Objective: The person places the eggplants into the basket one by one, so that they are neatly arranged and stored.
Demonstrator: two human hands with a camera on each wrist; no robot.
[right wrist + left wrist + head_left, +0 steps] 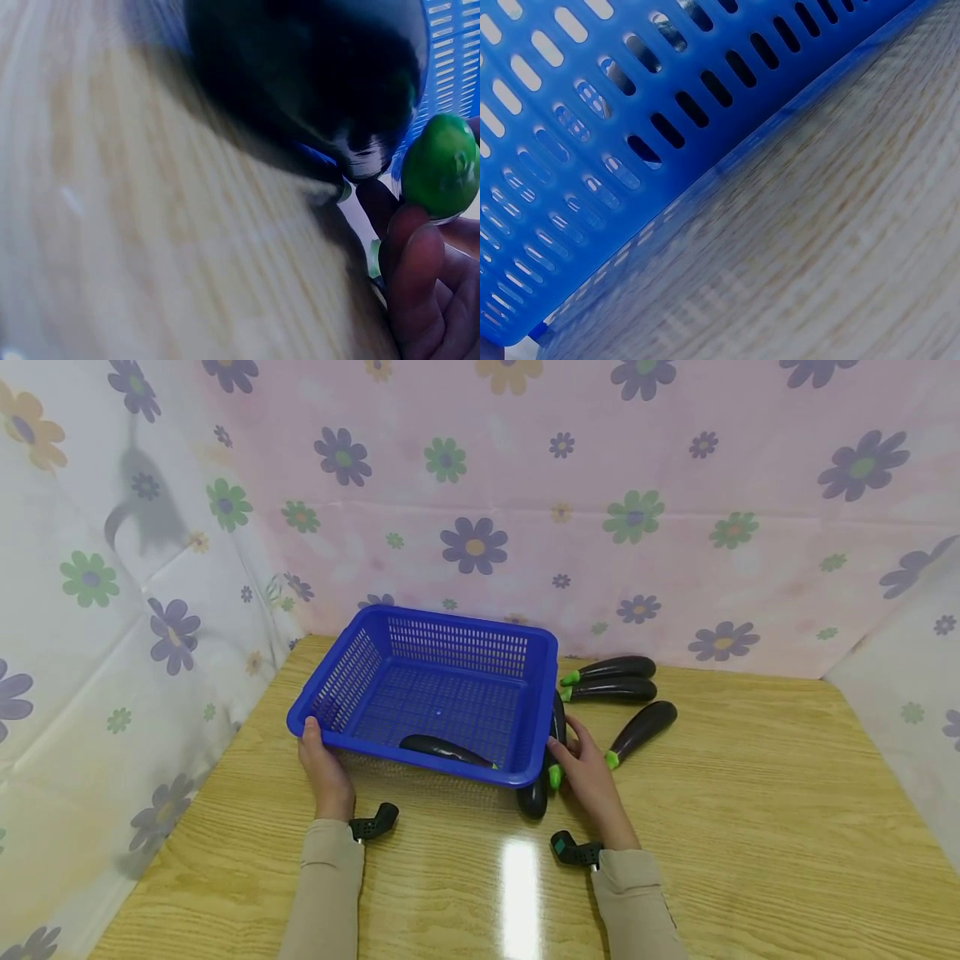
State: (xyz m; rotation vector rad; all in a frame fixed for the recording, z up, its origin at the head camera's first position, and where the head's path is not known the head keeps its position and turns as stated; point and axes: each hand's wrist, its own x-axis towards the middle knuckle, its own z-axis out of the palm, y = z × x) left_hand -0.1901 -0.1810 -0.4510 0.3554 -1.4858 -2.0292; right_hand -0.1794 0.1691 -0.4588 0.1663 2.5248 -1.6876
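A blue perforated plastic basket (pixel 450 617) stands slightly askew on the table, one dark eggplant (pixel 442 747) lying inside along its front wall. My left hand (pixel 327 774) grips its front left corner, thumb over the rim. At the basket's right side, my right hand (pixel 592 781) holds a green-capped eggplant (pixel 555 777), the thumb across it close to the basket rim. In the right wrist view, curled fingers (pixel 416 289) sit by the green cap (pixel 442 169). Another eggplant (pixel 533 802) pokes out below the basket's front right corner.
Two eggplants (pixel 611 688) lie side by side behind my right hand. A third eggplant (pixel 643 731) rests to its right, green end toward the hand. Flower-printed cloth (pixel 570 535) encloses the back and sides of the wooden table (pixel 765 793).
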